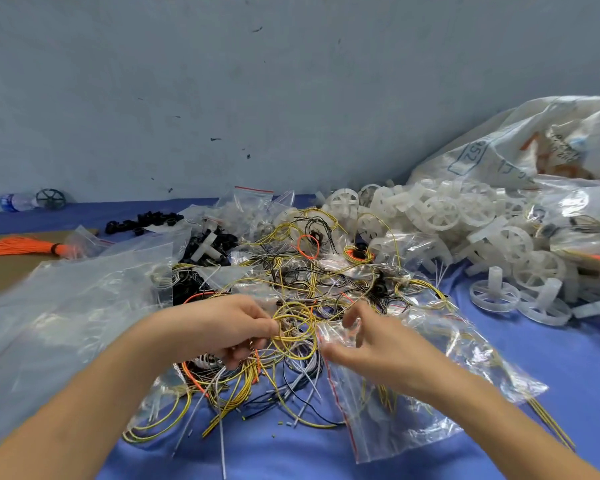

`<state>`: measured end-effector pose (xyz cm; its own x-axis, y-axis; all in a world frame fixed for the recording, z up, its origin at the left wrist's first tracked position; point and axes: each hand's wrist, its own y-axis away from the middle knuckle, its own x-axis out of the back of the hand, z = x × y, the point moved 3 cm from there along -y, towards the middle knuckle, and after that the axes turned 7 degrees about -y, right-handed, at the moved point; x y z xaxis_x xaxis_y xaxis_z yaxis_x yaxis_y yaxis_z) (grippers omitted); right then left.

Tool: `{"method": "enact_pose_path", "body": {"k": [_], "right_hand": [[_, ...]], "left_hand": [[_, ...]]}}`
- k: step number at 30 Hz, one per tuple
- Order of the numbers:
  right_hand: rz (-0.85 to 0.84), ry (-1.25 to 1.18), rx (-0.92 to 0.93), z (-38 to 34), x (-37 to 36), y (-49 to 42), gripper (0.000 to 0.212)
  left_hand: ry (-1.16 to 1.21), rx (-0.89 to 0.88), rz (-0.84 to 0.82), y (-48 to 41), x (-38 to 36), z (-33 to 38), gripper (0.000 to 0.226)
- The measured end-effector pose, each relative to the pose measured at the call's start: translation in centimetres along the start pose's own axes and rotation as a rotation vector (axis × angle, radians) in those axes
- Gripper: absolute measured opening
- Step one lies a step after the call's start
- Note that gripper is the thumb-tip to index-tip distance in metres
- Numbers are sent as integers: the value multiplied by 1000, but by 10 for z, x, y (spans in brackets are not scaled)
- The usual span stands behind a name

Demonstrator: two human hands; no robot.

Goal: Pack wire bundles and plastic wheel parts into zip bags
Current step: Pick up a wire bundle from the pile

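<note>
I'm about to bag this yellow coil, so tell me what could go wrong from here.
1. The yellow coil in your left hand lies over a tangle of loose wires; lifting it may drag others along.
2. Your right hand pinches only the edge of the zip bag, whose mouth looks barely open, so the coil could snag.
3. The bag seems to hold wires already; tilting might spill them.

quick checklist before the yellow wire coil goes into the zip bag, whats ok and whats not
1. Yellow wire coil held by left hand: ok.
2. Coil free of other wires: not ok, loose strands tangle beneath it.
3. Zip bag held by right hand: ok, fingers pinch its edge.
4. Bag mouth open wide enough: cannot tell.
5. Bag empty: not ok, yellow wires show inside.
6. White wheel parts within reach at right: ok.
</note>
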<state>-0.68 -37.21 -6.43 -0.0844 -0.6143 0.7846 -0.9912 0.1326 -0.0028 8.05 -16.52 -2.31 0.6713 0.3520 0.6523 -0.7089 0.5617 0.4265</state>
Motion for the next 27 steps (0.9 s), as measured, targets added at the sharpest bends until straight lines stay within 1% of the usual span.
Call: {"method": "enact_pose_path", "body": {"k": [2, 4, 6, 7, 11, 13, 16, 19, 20, 21, 24, 25, 27], "right_hand": [[-21, 131, -21, 1, -5, 1, 55], [11, 199, -30, 4, -6, 2, 36], [60, 171, -27, 7, -4, 2, 20], [76, 136, -22, 8, -3, 3, 18], [168, -10, 24, 5, 4, 4, 16], [221, -34, 55, 3, 7, 4, 14], [271, -30, 108, -3, 9, 5, 14], [313, -29, 162, -10, 9, 6, 20], [329, -32, 177, -12, 10, 6, 22], [341, -31, 190, -14, 10, 6, 24], [336, -12, 221, -19, 9, 4, 29], [328, -10, 235, -21, 8, 4, 31], [322, -34, 264, -26, 7, 3, 31]], "left_hand": [[33, 21, -32, 2, -3, -1, 24], [70, 22, -63, 3, -8, 0, 22], [97, 12, -82, 3, -12, 2, 18], [112, 5, -92, 2, -15, 4, 17], [208, -29, -178, 0, -32, 14, 18], [238, -24, -171, -3, -41, 18, 16], [282, -32, -74, -9, -47, 25, 21], [312, -69, 44, -11, -46, 33, 23], [276, -81, 77, -11, -45, 35, 26], [184, -96, 102, -10, -44, 36, 29], [-209, -165, 154, -3, -42, 40, 37], [-263, -185, 160, -1, -42, 42, 38], [-236, -196, 114, -4, -44, 45, 36]]}}
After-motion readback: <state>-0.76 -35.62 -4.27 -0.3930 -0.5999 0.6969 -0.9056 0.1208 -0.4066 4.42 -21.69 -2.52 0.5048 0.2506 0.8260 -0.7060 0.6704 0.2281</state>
